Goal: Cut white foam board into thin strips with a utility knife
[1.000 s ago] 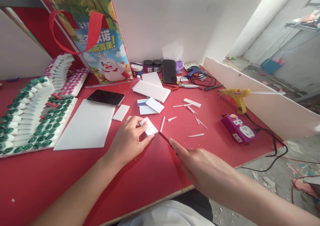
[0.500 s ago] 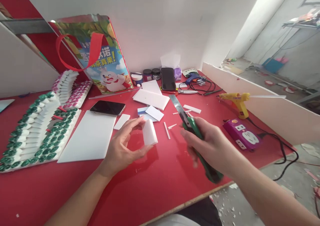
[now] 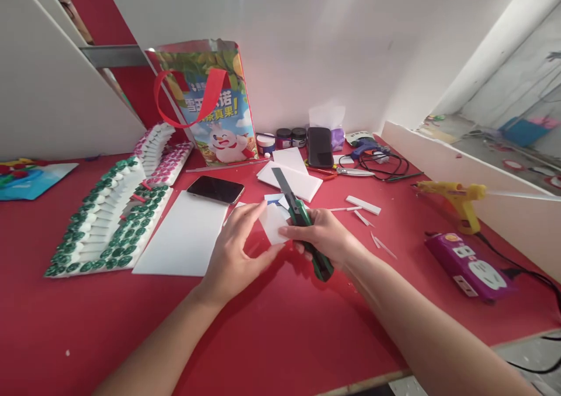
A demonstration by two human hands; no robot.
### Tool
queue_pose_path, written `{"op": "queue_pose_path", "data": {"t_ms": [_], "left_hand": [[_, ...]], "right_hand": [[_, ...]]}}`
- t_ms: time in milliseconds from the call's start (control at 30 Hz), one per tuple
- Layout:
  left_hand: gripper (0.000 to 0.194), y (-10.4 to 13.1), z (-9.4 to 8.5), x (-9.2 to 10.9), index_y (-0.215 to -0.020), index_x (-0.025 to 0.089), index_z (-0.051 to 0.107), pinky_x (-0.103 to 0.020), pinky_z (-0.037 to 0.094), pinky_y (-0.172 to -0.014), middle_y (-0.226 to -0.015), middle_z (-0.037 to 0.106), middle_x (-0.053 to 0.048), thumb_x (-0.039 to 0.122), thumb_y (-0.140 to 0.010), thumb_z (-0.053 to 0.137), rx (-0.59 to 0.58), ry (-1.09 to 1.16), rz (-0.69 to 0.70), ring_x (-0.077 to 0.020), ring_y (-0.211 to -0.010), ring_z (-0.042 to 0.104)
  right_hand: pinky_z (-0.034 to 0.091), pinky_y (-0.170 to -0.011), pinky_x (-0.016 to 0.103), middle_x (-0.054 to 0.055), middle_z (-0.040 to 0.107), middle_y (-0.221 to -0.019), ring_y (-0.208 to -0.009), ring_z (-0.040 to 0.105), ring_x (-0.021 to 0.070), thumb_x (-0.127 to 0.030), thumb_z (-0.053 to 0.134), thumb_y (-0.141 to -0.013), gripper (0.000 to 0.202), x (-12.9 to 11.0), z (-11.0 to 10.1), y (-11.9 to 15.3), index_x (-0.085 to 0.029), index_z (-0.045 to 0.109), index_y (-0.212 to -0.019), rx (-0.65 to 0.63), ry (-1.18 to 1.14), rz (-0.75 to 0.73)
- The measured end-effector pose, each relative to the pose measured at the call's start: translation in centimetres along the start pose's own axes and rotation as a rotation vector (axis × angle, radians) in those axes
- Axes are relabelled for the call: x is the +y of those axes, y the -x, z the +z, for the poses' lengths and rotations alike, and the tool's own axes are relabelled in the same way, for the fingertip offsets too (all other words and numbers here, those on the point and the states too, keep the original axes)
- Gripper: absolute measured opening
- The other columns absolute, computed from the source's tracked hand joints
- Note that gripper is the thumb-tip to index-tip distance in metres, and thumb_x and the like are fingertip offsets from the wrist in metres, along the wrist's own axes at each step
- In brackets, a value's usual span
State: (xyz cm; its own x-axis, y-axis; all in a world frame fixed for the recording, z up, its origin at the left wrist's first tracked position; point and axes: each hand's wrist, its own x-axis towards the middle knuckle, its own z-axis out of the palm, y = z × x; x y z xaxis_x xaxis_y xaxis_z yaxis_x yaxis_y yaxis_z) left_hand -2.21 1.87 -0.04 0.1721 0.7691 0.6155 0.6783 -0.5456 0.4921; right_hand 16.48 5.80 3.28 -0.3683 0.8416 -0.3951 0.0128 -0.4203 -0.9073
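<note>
Closest in, the red bench (image 3: 263,337); clock faces here centre on the white piece (image 3: 270,223), which sits between both hands at mid-view. Left hand (image 3: 234,250) comes in from eight o'clock, fingers curved and pinching the white piece, thumb at its near edge, index at its far left edge. Right hand (image 3: 322,232) at three: fingers closed round a green cutter (image 3: 300,212), blade bare, tilted toward eleven. Right thumb tip overlaps the white piece; cannot tell whether it presses.

Just past three, well apart, a purple power strip (image 3: 468,267). At nine, a flat white sheet (image 3: 177,238), then a frame dotted green (image 3: 114,221) beyond it. Slim white strips (image 3: 363,204) scattered toward three; yellow glue gun (image 3: 458,197) farther along. At ten, a phone (image 3: 215,190) overlapping the sheet's far edge.

Farther: white boards (image 3: 302,183) and a second phone (image 3: 319,148) at one, jars (image 3: 284,139) at twelve, printed bag (image 3: 214,110) upright at eleven.
</note>
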Motion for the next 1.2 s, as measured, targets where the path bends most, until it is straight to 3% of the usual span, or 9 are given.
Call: {"op": "queue_pose_path", "data": {"t_ms": [167, 333, 467, 600, 733, 833, 967, 1100, 1200], "left_hand": [[0.066, 0.0, 0.0, -0.1, -0.141, 0.024, 0.048, -0.041, 0.049, -0.104, -0.128, 0.06, -0.011, 0.029, -0.081, 0.075, 0.037, 0.017, -0.016, -0.026, -0.118, 0.059], [0.061, -0.1, -0.2, -1.5, -0.138, 0.027, 0.054, -0.038, 0.054, -0.097, -0.133, 0.052, -0.01, 0.028, -0.08, 0.075, 0.098, 0.222, -0.228, -0.0238, -0.112, 0.061], [0.064, -0.1, 0.0, -1.8, -0.14, 0.028, 0.05, -0.036, 0.055, -0.094, -0.143, 0.041, -0.01, 0.027, -0.081, 0.073, 0.036, 0.475, -0.378, -0.0211, -0.108, 0.063], [0.058, -0.1, 0.2, -1.0, -0.136, 0.027, 0.054, -0.033, 0.053, -0.097, -0.144, 0.04, -0.009, 0.024, -0.08, 0.071, -0.063, 0.592, -0.468, -0.0203, -0.111, 0.062], [0.034, -0.4, 0.3, -0.2, -0.116, 0.02, 0.067, -0.033, 0.052, -0.095, -0.128, 0.055, -0.009, 0.03, -0.083, 0.069, -0.124, 0.693, -0.55, -0.0243, -0.115, 0.059], [0.023, -0.4, 0.5, -0.3, -0.099, 0.02, 0.073, -0.031, 0.05, -0.095, -0.117, 0.062, -0.007, 0.037, -0.085, 0.068, -0.043, 0.657, -0.593, -0.0237, -0.113, 0.059], [0.021, -0.1, 0.9, -1.0, -0.088, 0.019, 0.073, -0.03, 0.047, -0.092, -0.113, 0.063, -0.005, 0.039, -0.081, 0.073, 0.078, 0.695, -0.687, -0.0213, -0.106, 0.06], [0.021, -0.1, 0.7, -1.2, -0.084, 0.018, 0.072, -0.03, 0.044, -0.094, -0.107, 0.064, -0.004, 0.038, -0.078, 0.076, 0.108, 0.774, -0.732, -0.0202, -0.106, 0.058], [0.021, -0.2, 0.4, -1.0, -0.083, 0.018, 0.071, -0.029, 0.044, -0.093, -0.106, 0.064, -0.004, 0.038, -0.078, 0.077, 0.1, 0.796, -0.768, -0.0204, -0.107, 0.058]], "right_hand": [[0.033, -0.036, 0.018, -0.002, 0.059, -0.049, -0.037, 0.046, 0.0062, -0.035, 0.089, -0.059, 0.038, 0.5, -1.5, -0.2, -0.015, 0.059, -0.069, 0.004, -0.102, 0.018], [0.047, -0.043, 0.019, 0.005, 0.072, -0.065, -0.046, 0.059, 0.0098, -0.019, 0.083, -0.066, 0.023, -0.2, -2.2, -0.1, -0.014, 0.065, -0.079, 0.132, -0.246, 0.01], [0.057, -0.059, 0.023, 0.008, 0.074, -0.071, -0.062, 0.07, 0.0159, -0.009, 0.077, -0.066, 0.018, -0.4, -2.3, -0.3, -0.014, 0.064, -0.079, 0.165, -0.309, -0.009], [0.052, -0.051, 0.02, 0.002, 0.07, -0.063, -0.05, 0.062, 0.0103, -0.016, 0.08, -0.066, 0.023, 0.2, -2.1, -0.5, -0.013, 0.069, -0.086, 0.122, -0.196, -0.082], [0.048, -0.047, 0.021, 0.0, 0.067, -0.057, -0.044, 0.055, 0.0086, -0.021, 0.08, -0.065, 0.023, 0.7, -1.1, -0.4, -0.013, 0.07, -0.084, 0.084, -0.101, -0.124], [0.048, -0.046, 0.022, 0.0, 0.068, -0.057, -0.042, 0.056, 0.0094, -0.02, 0.081, -0.065, 0.022, 0.7, -0.2, -0.2, -0.014, 0.067, -0.082, 0.087, -0.084, -0.115], [0.049, -0.044, 0.02, 0.004, 0.071, -0.062, -0.043, 0.059, 0.0103, -0.019, 0.079, -0.07, 0.021, 0.2, 0.2, 0.2, -0.012, 0.068, -0.086, 0.029, -0.123, -0.022], [0.047, -0.039, 0.018, 0.008, 0.071, -0.064, -0.042, 0.058, 0.0101, -0.027, 0.07, -0.083, 0.016, -0.5, -0.4, 0.4, -0.011, 0.069, -0.085, 0.101, -0.201, 0.057], [0.045, -0.039, 0.018, 0.008, 0.069, -0.064, -0.043, 0.054, 0.0087, -0.03, 0.071, -0.083, 0.019, -0.5, -0.8, 0.2, -0.011, 0.069, -0.083, 0.133, -0.238, 0.071]]}}
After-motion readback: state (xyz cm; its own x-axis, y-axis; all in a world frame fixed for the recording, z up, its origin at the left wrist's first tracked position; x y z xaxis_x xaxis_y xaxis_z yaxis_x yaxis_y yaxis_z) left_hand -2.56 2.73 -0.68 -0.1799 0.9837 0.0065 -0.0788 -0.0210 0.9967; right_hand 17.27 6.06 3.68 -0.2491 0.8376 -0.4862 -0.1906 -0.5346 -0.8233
